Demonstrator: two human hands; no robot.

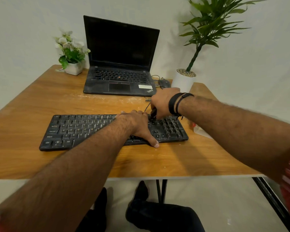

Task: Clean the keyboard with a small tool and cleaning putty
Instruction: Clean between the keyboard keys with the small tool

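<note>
A dusty black keyboard (77,131) lies across the wooden table (40,101). My left hand (137,124) rests flat on its right-middle part, fingers over the far edge and thumb hooked at the near edge. My right hand (162,102) grips a small dark tool (153,113) whose tip touches the keys near the upper right block. A clear packet with something red (195,127), partly hidden behind my right forearm, lies right of the keyboard; I cannot tell whether it holds the putty.
An open black laptop (120,64) stands behind the keyboard. A mouse (164,83) with its cable lies to the laptop's right. A white flower pot (73,67) is at the back left, a tall potted plant (184,81) at the back right.
</note>
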